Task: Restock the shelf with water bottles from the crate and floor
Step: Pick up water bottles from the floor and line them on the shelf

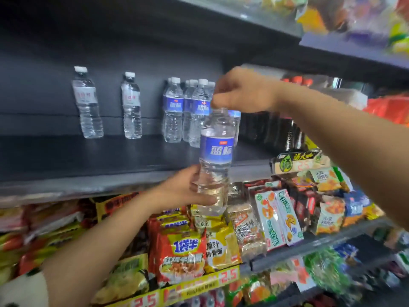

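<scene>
Mid-frame: clear ribbed water bottle (215, 160) with glossy blue label, upright in the air just before the dark shelf (88, 180) front edge. Left hand (188, 189) wrapped around its lower body, fingers curled; right hand (241, 91) pinching the top, cap hidden under the fingers. Wide bare shelf board at left and centre, open toward the front lip. At upper left, two white-label bottles (88, 103) well apart; beside them a tight cluster of blue-label bottles (188, 109) toward the back. Below, crinkled noodle packets (181, 255) crowding the lower shelf.
</scene>
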The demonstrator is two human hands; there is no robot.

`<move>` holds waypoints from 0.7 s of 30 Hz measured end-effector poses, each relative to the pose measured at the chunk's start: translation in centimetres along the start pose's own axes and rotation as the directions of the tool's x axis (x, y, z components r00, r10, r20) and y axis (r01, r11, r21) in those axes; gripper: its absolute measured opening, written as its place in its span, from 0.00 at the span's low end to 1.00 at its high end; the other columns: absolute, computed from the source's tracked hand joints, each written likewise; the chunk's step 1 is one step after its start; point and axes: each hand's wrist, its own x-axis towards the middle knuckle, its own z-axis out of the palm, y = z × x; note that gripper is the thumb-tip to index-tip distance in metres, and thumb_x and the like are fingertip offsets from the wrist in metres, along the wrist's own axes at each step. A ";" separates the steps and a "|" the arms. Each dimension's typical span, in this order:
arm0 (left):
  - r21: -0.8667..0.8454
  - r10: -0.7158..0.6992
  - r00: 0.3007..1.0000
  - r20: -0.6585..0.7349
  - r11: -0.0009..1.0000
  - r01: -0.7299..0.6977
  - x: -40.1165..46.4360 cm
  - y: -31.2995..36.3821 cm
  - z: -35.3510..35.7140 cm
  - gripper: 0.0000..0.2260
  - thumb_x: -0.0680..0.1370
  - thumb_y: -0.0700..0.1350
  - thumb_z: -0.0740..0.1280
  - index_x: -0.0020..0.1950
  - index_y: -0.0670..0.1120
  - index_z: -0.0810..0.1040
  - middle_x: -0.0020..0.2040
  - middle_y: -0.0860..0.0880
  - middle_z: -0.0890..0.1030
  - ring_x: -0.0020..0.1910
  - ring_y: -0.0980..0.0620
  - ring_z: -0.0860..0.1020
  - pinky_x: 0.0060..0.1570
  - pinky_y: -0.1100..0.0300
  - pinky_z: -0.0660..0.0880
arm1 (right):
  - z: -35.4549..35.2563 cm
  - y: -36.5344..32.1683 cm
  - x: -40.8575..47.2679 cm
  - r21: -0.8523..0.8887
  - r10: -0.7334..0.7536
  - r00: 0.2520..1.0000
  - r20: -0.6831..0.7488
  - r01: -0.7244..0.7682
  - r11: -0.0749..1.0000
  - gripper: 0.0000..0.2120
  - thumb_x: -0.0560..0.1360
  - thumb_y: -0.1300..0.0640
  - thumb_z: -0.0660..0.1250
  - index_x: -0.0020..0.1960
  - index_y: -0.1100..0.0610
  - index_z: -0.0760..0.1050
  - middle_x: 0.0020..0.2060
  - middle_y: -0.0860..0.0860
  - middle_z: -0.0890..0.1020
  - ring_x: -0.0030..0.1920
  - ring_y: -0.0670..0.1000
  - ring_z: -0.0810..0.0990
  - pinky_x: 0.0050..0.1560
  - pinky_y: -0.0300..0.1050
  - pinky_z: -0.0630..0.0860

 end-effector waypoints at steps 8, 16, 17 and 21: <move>0.046 -0.073 0.987 -0.146 0.996 0.080 4.1 4.1 -5.2 0.26 0.68 0.41 0.78 0.64 0.47 0.75 0.57 0.48 0.82 0.57 0.43 0.81 0.59 0.43 0.76 | -0.7 3.8 8.1 0.161 -0.075 0.981 -0.180 0.104 0.981 0.15 0.72 0.52 0.64 0.33 0.62 0.73 0.28 0.53 0.66 0.26 0.45 0.62 0.25 0.36 0.62; 0.032 -0.119 0.970 -0.213 0.991 0.129 6.9 5.9 -8.5 0.19 0.73 0.37 0.72 0.64 0.43 0.75 0.59 0.46 0.81 0.55 0.48 0.82 0.51 0.50 0.81 | -0.4 5.5 14.5 0.321 -0.065 0.978 -0.196 0.127 0.939 0.18 0.71 0.50 0.65 0.42 0.68 0.79 0.34 0.56 0.70 0.36 0.50 0.68 0.35 0.41 0.65; 0.038 -0.127 0.967 -0.219 0.990 0.138 7.3 5.7 -9.1 0.19 0.74 0.37 0.72 0.64 0.43 0.75 0.59 0.46 0.81 0.55 0.47 0.82 0.51 0.50 0.81 | -0.2 5.6 15.1 0.320 -0.060 0.979 -0.194 0.121 0.940 0.17 0.71 0.50 0.65 0.42 0.66 0.79 0.34 0.55 0.71 0.36 0.50 0.68 0.34 0.41 0.66; 0.019 -0.171 0.941 -0.292 0.983 0.185 9.0 3.9 -11.0 0.21 0.74 0.34 0.71 0.65 0.44 0.72 0.62 0.46 0.79 0.57 0.49 0.80 0.51 0.54 0.81 | 1.4 6.0 17.6 0.291 -0.050 0.983 -0.178 0.101 0.951 0.16 0.70 0.51 0.66 0.41 0.65 0.79 0.32 0.54 0.72 0.34 0.48 0.69 0.34 0.41 0.66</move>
